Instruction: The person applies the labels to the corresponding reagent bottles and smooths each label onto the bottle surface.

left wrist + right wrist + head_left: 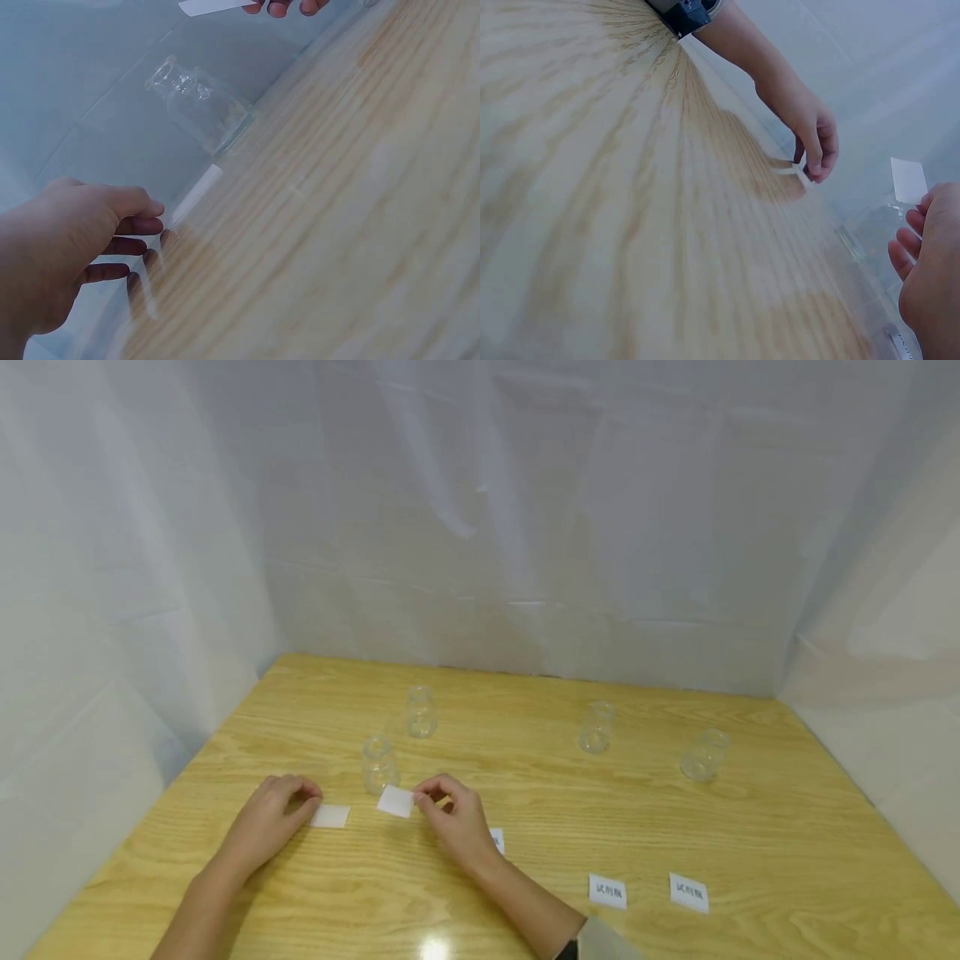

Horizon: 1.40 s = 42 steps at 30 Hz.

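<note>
My left hand (273,822) pinches the left edge of a small white paper card (331,816), low over the wooden table. My right hand (457,818) holds another white card (396,802) by its right edge between thumb and fingers. That second card is off the tabletop, as the left wrist view shows, and its face toward the head camera looks blank. Just behind it stands a clear glass bottle (377,760) with a narrow neck. In the left wrist view the same bottle (202,109) stands upright beyond the left hand (82,251).
More clear glass bottles stand farther off: one at the back left (421,714), one right of centre (597,728), one at right (706,755). Printed cards lie at the front right (607,892) (688,893); another card (497,841) is partly hidden by the right wrist. White sheeting surrounds the table.
</note>
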Tool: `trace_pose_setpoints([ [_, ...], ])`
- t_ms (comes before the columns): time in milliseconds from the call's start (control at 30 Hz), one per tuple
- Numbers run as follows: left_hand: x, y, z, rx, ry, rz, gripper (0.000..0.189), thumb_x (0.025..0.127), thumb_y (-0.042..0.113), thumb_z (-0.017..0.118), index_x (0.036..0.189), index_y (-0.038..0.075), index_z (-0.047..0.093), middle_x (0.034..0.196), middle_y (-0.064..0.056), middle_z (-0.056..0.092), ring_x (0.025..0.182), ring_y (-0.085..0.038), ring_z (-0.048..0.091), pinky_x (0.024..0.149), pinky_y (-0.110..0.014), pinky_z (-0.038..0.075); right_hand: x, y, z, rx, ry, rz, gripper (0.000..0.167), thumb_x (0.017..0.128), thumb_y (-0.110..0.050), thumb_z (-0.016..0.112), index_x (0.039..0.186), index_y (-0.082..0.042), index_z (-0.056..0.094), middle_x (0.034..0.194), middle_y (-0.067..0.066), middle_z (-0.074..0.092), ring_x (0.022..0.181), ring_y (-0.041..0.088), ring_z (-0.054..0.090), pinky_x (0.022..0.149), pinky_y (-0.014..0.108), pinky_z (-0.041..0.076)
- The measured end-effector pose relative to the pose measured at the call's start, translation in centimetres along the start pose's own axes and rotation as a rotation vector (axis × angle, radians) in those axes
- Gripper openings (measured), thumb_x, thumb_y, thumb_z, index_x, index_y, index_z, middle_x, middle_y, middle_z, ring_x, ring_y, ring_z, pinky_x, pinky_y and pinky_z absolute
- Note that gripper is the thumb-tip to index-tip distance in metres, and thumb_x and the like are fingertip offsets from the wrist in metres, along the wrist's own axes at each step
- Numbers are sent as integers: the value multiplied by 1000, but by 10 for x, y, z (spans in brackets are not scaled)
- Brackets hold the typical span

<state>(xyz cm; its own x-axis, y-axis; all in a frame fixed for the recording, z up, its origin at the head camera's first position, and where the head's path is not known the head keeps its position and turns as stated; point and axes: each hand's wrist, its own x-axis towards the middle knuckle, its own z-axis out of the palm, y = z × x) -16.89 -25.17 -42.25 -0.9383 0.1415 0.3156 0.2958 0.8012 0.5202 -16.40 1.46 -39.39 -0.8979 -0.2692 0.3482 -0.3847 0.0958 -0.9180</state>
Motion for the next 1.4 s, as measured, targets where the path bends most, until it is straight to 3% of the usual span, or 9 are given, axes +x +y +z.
trace_pose_setpoints([
  [100, 0, 2, 0, -10, 20, 10, 12, 88, 9, 60, 97, 2, 63, 96, -9, 61, 94, -30, 51, 81, -49, 41, 0, 0, 0, -3, 3, -4, 8, 89, -2, 58, 89, 4, 64, 86, 11, 63, 77, 16, 53, 59, 20, 43],
  [200, 1, 10, 4, -35, 111, 62, 13, 87, 6, 62, 99, 1, 62, 98, -10, 60, 94, -28, 50, 81, -45, 41, 0, 0, 0, -16, 15, -3, 8, 88, -2, 58, 89, 4, 64, 85, 12, 63, 76, 15, 53, 58, 19, 43],
  [300, 3, 25, 11, -100, 287, 212, 14, 81, 1, 66, 95, 1, 62, 94, -9, 61, 91, -25, 52, 83, -34, 41, 0, -1, 0, -37, 29, 3, 7, 88, -1, 58, 88, 4, 64, 85, 12, 63, 75, 16, 53, 58, 19, 43],
  [433, 7, 53, 27, -176, 510, 494, 16, 87, 16, 63, 86, 0, 64, 86, -8, 63, 82, -24, 54, 86, -20, 38, 0, -2, -1, -55, 45, 16, 7, 87, 0, 59, 87, 4, 64, 85, 12, 63, 75, 19, 54, 58, 18, 43],
  [567, 6, 78, 42, -159, 532, 618, 35, 93, 35, 54, 84, 3, 65, 83, -5, 64, 80, -23, 55, 85, -22, 38, 1, -2, -1, -70, 54, 27, 6, 86, 0, 59, 87, 4, 64, 85, 12, 63, 74, 21, 54, 58, 19, 43],
  [733, 2, 88, 53, -48, 401, 566, 43, 94, 42, 46, 93, 5, 66, 91, -3, 66, 85, -20, 55, 80, -32, 42, 0, -3, -2, -73, 34, 39, 6, 86, -1, 59, 87, 4, 62, 85, 11, 62, 75, 20, 54, 59, 19, 44],
  [933, 0, 85, 54, -67, 307, 478, 27, 70, 12, 77, 94, 5, 67, 93, -2, 65, 88, -18, 55, 76, -36, 47, 0, -2, -1, -42, -25, 31, 5, 87, 0, 59, 86, 4, 60, 85, 12, 60, 73, 15, 53, 58, 17, 44],
  [1233, 1, 85, 55, -123, 313, 407, 31, 61, 2, 82, 87, 8, 66, 85, 4, 64, 79, -14, 54, 69, -27, 48, 0, 1, 0, 7, -97, 17, 6, 88, -4, 61, 87, 2, 59, 88, 9, 59, 74, 13, 52, 58, 18, 44],
  [1400, -1, 86, 56, -221, 291, 272, 27, 66, 0, 80, 87, 9, 66, 84, 8, 62, 76, -10, 52, 64, -26, 47, 0, 2, 0, 6, -113, 13, 8, 89, -8, 61, 89, -1, 59, 91, 8, 60, 78, 14, 53, 63, 23, 47],
])
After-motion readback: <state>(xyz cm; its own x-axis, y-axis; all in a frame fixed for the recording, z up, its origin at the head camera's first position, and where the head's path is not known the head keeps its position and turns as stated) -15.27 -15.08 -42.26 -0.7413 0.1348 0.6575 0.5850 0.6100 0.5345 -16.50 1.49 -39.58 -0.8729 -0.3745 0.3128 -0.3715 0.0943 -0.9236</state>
